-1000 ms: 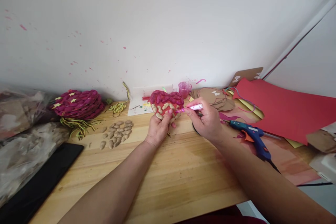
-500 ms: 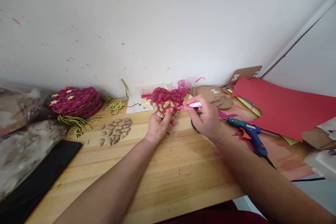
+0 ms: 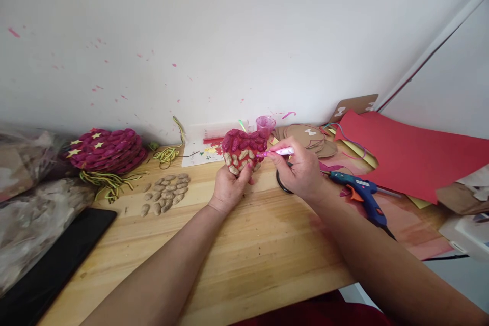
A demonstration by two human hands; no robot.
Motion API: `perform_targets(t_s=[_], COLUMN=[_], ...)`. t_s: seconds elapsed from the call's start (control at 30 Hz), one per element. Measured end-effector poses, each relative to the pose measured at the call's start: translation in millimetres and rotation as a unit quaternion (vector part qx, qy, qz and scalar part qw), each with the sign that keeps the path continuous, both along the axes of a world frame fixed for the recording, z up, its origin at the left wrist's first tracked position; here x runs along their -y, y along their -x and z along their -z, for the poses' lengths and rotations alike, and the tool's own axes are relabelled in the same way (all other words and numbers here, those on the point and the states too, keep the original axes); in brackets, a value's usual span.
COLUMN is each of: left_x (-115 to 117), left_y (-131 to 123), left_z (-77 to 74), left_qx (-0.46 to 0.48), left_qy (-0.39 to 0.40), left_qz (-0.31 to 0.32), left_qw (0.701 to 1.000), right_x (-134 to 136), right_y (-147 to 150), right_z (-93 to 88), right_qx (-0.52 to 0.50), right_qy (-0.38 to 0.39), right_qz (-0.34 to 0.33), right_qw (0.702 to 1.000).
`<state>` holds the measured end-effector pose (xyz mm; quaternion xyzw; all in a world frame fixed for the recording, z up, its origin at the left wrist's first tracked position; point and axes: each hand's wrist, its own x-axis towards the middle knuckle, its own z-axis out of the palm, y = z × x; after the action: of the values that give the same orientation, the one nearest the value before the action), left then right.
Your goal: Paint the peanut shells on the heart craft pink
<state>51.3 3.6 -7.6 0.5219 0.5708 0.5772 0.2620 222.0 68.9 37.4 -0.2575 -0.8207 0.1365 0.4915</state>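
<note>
My left hand (image 3: 231,183) grips the lower edge of a peanut-covered red craft piece (image 3: 243,147), thumb in front. Its upper peanuts are magenta; the lower ones are bare tan shells. Pinched in my right hand (image 3: 300,168) is a paintbrush (image 3: 283,151) with a white handle, its pink-stained tip at the right side of the piece, by the bare shells. Just behind stands a clear plastic cup (image 3: 265,123) stained pink inside. Loose peanuts (image 3: 168,193) lie on the table to the left of my left hand.
At left, a stack of magenta peanut pieces (image 3: 110,150) with yellow stars sits near plastic bags (image 3: 42,219) and a black flat object (image 3: 69,260). To the right lie cardboard cutouts (image 3: 305,137), a blue glue gun (image 3: 361,193) and red sheet (image 3: 412,153). A white wall (image 3: 237,35) rises behind.
The craft piece is tilted up slightly more toward me. The brush tip has shifted a little left and up along its right side. The camera view has moved slightly.
</note>
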Motion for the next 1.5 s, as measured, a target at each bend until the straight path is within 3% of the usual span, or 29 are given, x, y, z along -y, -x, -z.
perform_targets(t_s=[0.27,0.5,0.77,1.0,1.23,1.5], left_x=[1.3,1.9,0.7,-0.9,-2.0,-1.0], left_y=[2.7,2.6,3.5,4.6,4.6,4.8], left_z=[1.7,1.4,7.2,13.5,12.8,14.6], left_qx=[-0.026,-0.015,0.041,0.122,0.119,0.121], left_qy=[0.001,-0.013,0.013,0.033,0.029,0.031], left_qz=[0.005,0.011,0.014,0.004,0.008,0.009], left_qw=[1.0,1.0,0.999,0.992,0.992,0.992], right_x=[-1.7,-8.1,-6.8,-10.9,-9.9,-9.3], right_y=[-0.6,-3.5,-3.4,-4.1,-1.7,-1.4], right_z=[-0.9,-0.3,0.1,3.5,5.8,3.7], right_qx=[-0.009,-0.06,-0.055,-0.06,-0.071,-0.081], right_qy=[0.033,0.113,0.056,0.08,0.067,0.0], right_qz=[-0.006,-0.008,0.0,-0.013,-0.033,-0.028], right_qw=[0.999,0.992,0.997,0.995,0.995,0.996])
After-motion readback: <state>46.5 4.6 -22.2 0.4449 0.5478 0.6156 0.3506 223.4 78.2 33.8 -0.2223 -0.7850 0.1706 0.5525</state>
